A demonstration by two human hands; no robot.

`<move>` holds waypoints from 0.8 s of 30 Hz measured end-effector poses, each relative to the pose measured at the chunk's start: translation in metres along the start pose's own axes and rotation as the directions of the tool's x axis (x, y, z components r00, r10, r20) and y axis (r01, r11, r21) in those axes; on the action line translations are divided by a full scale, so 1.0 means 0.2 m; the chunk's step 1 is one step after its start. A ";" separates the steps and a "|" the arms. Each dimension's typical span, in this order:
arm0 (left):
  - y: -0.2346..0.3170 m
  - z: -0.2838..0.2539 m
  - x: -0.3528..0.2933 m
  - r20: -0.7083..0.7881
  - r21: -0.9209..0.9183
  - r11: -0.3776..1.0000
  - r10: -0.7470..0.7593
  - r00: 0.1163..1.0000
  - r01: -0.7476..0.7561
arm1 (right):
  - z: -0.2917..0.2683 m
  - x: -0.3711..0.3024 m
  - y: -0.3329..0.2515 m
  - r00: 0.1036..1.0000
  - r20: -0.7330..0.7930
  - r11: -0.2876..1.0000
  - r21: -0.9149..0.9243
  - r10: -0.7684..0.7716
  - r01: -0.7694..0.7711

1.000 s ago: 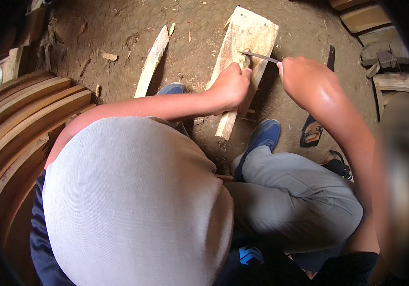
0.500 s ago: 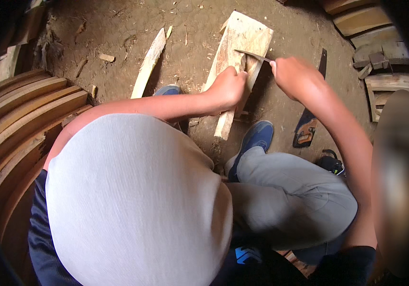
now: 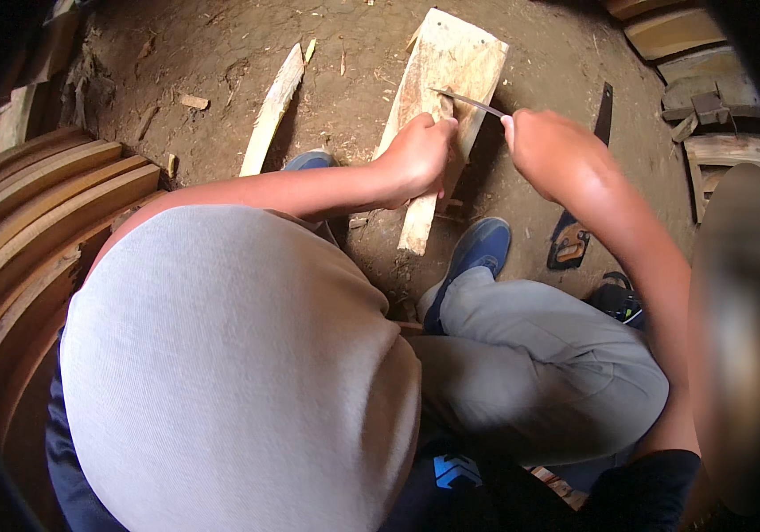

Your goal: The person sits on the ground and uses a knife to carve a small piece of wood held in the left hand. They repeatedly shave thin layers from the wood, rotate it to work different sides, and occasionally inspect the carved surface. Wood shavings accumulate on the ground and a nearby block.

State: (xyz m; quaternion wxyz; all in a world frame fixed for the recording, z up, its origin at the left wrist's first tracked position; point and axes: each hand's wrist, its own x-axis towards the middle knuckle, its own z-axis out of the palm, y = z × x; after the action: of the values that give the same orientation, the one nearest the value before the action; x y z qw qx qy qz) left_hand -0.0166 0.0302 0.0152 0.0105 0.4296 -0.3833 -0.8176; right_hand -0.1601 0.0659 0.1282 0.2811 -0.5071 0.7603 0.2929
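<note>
Left hand (image 3: 417, 160) gripped a stick (image 3: 418, 229) over the plank (image 3: 468, 53); right hand (image 3: 557, 152), beside it, held a knife (image 3: 473, 101); apparent carving next called for steadiness.

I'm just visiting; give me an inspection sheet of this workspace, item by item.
Surface: brown earth floor, scattered with chips.
Job's things: wooden strip over a wide board; thin curved blade near the strip's far end, contact unclear.
Clutter: split wood piece to the left, handsaw to the right.
Hands: left hand grips the strip; right hand holds the blade.
Cables: none certain; a looped black item lies beside the bent leg.
Surroundings: curved planks stacked at left.
</note>
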 end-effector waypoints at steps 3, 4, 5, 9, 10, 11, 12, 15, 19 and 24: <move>0.02 -0.01 -0.02 -0.003 -0.013 1.000 -0.004 1.000 0.004 | 0.02 -0.02 -0.05 0.998 -0.059 1.000 0.004 0.006 -0.006; 0.03 -0.01 -0.02 0.003 -0.012 1.000 -0.002 1.000 0.002 | 0.02 -0.02 -0.06 0.998 -0.047 0.999 0.013 0.034 -0.033; 0.01 -0.01 -0.01 0.022 -0.028 1.000 0.004 1.000 -0.004 | 0.03 -0.01 -0.07 0.997 -0.036 0.998 0.021 0.061 -0.060; -0.02 -0.03 0.03 0.082 -0.057 0.998 0.017 0.996 -0.013 | 0.08 0.01 -0.09 0.994 -0.039 0.995 0.023 0.100 -0.100; -0.02 -0.03 0.02 0.090 -0.056 0.998 0.018 0.996 -0.013 | 0.08 0.02 -0.09 0.994 -0.032 0.994 0.020 0.104 -0.103; -0.01 -0.03 0.01 0.068 -0.054 0.999 0.002 0.998 0.001 | 0.08 0.02 -0.09 0.994 -0.025 0.994 0.016 0.107 -0.106; 0.00 -0.02 0.00 0.047 -0.052 0.999 -0.013 0.999 0.015 | 0.09 0.02 -0.09 0.994 -0.030 0.994 0.032 0.106 -0.105; -0.03 -0.04 0.03 0.070 -0.060 0.998 -0.010 0.998 0.014 | 0.12 0.00 -0.10 0.992 -0.051 0.991 0.074 0.115 -0.111; 0.00 -0.01 0.00 0.003 -0.057 0.998 0.027 1.000 -0.027 | 0.10 -0.02 -0.13 0.988 -0.040 0.984 0.099 0.152 -0.148; -0.03 -0.06 0.02 0.089 -0.057 0.998 0.007 0.996 -0.002 | 0.09 -0.02 -0.15 0.986 -0.087 0.989 0.032 0.145 -0.143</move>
State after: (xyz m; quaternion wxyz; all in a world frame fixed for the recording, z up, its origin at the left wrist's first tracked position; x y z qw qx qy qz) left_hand -0.0086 0.0246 0.0048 0.0077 0.3913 -0.3608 -0.8466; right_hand -0.1280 0.0727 0.1148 0.2316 -0.4597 0.8104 0.2799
